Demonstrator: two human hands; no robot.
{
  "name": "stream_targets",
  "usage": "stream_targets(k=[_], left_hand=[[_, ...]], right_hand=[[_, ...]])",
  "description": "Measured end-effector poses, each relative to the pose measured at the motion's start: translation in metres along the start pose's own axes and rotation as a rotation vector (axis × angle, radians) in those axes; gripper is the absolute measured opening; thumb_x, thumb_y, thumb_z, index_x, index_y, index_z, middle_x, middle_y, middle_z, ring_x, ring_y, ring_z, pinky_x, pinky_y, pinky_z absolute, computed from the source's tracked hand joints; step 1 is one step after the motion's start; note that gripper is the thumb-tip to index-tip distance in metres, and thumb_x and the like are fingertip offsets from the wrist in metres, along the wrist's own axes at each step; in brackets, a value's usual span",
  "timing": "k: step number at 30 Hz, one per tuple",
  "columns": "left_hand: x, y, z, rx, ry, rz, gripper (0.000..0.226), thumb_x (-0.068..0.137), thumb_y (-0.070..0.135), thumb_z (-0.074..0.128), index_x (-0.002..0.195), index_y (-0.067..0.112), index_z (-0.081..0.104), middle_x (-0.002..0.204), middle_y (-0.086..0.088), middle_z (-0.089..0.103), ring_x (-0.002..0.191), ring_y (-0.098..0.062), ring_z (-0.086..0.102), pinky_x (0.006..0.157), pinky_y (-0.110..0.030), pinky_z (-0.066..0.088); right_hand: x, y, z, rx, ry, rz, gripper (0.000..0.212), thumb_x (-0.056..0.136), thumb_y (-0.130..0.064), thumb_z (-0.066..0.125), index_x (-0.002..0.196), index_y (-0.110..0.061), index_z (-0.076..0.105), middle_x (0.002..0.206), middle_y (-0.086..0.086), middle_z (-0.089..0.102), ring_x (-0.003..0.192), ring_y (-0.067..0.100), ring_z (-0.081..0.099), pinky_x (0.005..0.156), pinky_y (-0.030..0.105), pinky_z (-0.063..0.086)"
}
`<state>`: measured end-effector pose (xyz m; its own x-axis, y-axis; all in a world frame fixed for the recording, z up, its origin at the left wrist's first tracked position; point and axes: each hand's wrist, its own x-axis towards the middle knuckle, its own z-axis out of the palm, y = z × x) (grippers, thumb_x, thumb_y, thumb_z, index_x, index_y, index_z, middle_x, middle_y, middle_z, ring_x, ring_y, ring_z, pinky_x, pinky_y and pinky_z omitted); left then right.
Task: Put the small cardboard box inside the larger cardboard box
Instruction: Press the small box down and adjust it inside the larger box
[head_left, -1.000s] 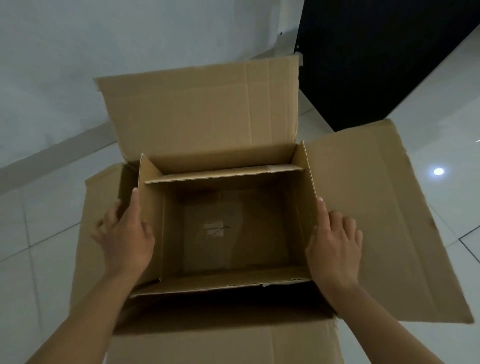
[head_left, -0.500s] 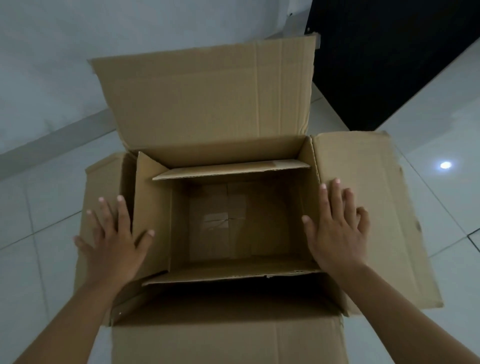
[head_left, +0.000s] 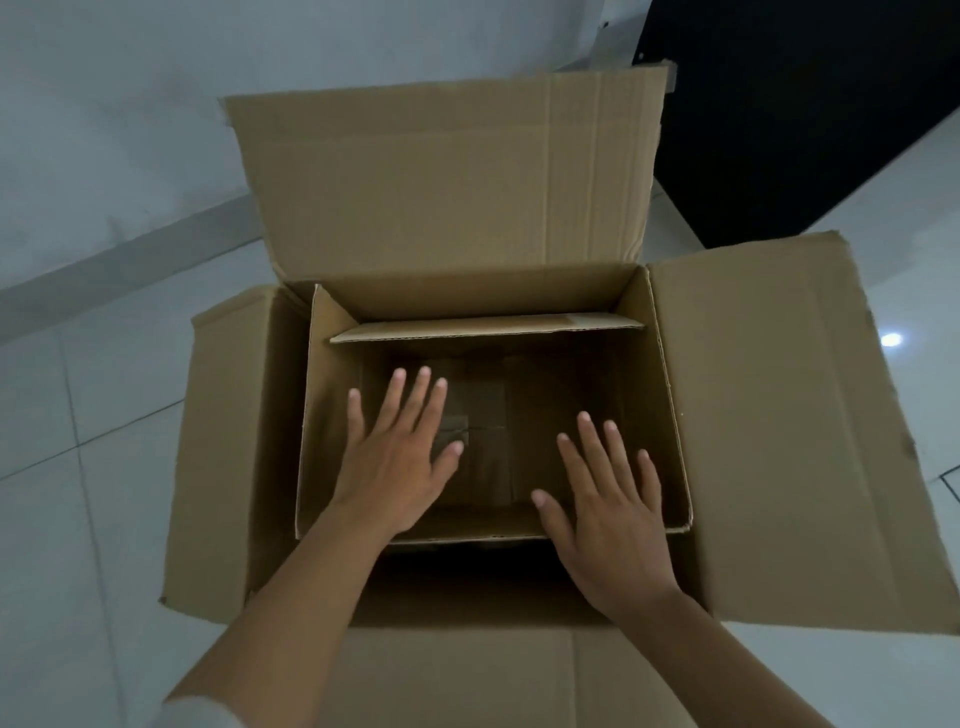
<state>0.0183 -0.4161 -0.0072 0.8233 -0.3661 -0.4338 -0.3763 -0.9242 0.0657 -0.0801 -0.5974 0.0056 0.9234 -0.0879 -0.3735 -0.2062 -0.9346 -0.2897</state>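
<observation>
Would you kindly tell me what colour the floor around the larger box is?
White glossy tiles with thin dark grout lines, clearest in the head view.

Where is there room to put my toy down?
Inside the small box, past both hands, the floor is bare. The big box's right flap lies flat and bare. Crowded: the left hand and right hand spread over the opening.

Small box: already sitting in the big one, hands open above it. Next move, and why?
Probably draw both hands back. The small box already sits inside the big box, and the left hand and right hand are spread flat, gripping nothing.
</observation>
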Motion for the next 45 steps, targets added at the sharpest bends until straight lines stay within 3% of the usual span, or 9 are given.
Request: stream_targets(k=[6, 10, 12, 14, 17, 26, 30, 36, 45], left_hand=[[0.048, 0.010, 0.003, -0.064, -0.036, -0.018, 0.065, 0.089, 0.056, 0.018, 0.125, 0.030, -0.030, 0.152, 0.005, -0.020, 0.136, -0.016, -0.023, 0.110, -0.049, -0.011], [0.067, 0.004, -0.001, -0.026, 0.043, -0.012, 0.069, 0.088, 0.057, 0.019, 0.127, 0.028, -0.030, 0.153, 0.003, -0.016, 0.136, -0.016, -0.023, 0.110, -0.051, -0.011], [0.075, 0.000, -0.006, -0.034, 0.079, -0.022, 0.070, 0.087, 0.058, 0.019, 0.127, 0.028, -0.031, 0.154, 0.004, -0.014, 0.134, -0.016, -0.024, 0.109, -0.052, -0.012], [0.084, -0.001, -0.013, -0.038, 0.095, -0.051, 0.074, 0.087, 0.059, 0.019, 0.133, 0.026, -0.027, 0.155, 0.004, -0.009, 0.137, -0.017, -0.021, 0.109, -0.055, -0.011], [0.094, -0.001, -0.021, -0.011, 0.064, -0.085, 0.074, 0.086, 0.060, 0.019, 0.139, 0.025, -0.020, 0.155, 0.003, -0.003, 0.139, -0.017, -0.018, 0.109, -0.057, -0.010], [0.085, -0.003, -0.038, -0.020, -0.006, -0.008, 0.069, 0.089, 0.056, 0.021, 0.142, 0.026, -0.011, 0.156, 0.004, -0.001, 0.141, -0.018, -0.013, 0.111, -0.057, -0.003], [0.068, -0.009, -0.045, 0.070, 0.042, 0.156, 0.064, 0.089, 0.053, 0.023, 0.143, 0.027, 0.000, 0.155, 0.004, 0.004, 0.141, -0.017, -0.008, 0.111, -0.057, -0.003], [0.037, -0.010, -0.049, 0.089, 0.017, 0.142, 0.063, 0.089, 0.054, 0.021, 0.142, 0.028, -0.001, 0.155, 0.002, 0.000, 0.140, -0.017, -0.011, 0.112, -0.053, -0.003], [-0.058, -0.042, -0.022, -0.005, 0.059, -0.098, 0.067, 0.086, 0.057, 0.018, 0.137, 0.030, -0.016, 0.144, 0.003, -0.021, 0.132, -0.019, -0.024, 0.110, -0.054, -0.008]], right_hand=[[-0.005, 0.004, 0.012, -0.017, -0.020, 0.009, 0.071, 0.079, -0.059, -0.005, 0.141, -0.028, 0.012, 0.148, -0.008, -0.009, 0.137, 0.014, -0.013, 0.111, 0.039, -0.005], [-0.027, 0.001, 0.016, -0.041, -0.097, 0.034, 0.058, 0.085, -0.052, 0.022, 0.129, -0.023, 0.046, 0.142, 0.001, 0.039, 0.131, 0.022, 0.034, 0.100, 0.045, 0.033], [-0.034, 0.005, 0.024, -0.020, -0.133, 0.041, 0.063, 0.083, -0.055, 0.016, 0.136, -0.026, 0.030, 0.150, -0.002, 0.020, 0.137, 0.022, 0.018, 0.107, 0.044, 0.022], [-0.035, 0.011, 0.034, 0.058, -0.132, 0.042, 0.068, 0.076, -0.061, 0.001, 0.136, -0.030, -0.009, 0.145, -0.012, -0.022, 0.134, 0.015, -0.023, 0.110, 0.039, -0.008], [-0.033, 0.015, 0.039, 0.040, -0.169, 0.028, 0.068, 0.071, -0.060, -0.002, 0.129, -0.033, -0.027, 0.138, -0.013, -0.037, 0.126, 0.012, -0.038, 0.107, 0.037, -0.018], [-0.032, 0.019, 0.042, 0.069, -0.288, 0.004, 0.064, 0.087, -0.058, 0.017, 0.140, -0.033, -0.009, 0.152, -0.006, -0.018, 0.132, 0.007, -0.026, 0.108, 0.036, -0.016], [-0.030, 0.015, 0.032, 0.095, -0.203, -0.022, 0.062, 0.088, -0.058, 0.017, 0.142, -0.029, 0.008, 0.155, -0.006, 0.006, 0.140, 0.009, -0.005, 0.111, 0.031, -0.008], [-0.038, 0.005, 0.011, 0.084, -0.083, -0.075, 0.062, 0.089, -0.059, 0.015, 0.140, -0.026, 0.021, 0.152, -0.005, 0.023, 0.141, 0.010, 0.006, 0.110, 0.029, -0.003], [-0.053, 0.008, -0.019, -0.018, 0.064, -0.006, 0.086, 0.073, -0.066, -0.016, 0.141, -0.025, 0.018, 0.155, -0.001, 0.009, 0.135, 0.013, -0.017, 0.111, 0.033, -0.010]])
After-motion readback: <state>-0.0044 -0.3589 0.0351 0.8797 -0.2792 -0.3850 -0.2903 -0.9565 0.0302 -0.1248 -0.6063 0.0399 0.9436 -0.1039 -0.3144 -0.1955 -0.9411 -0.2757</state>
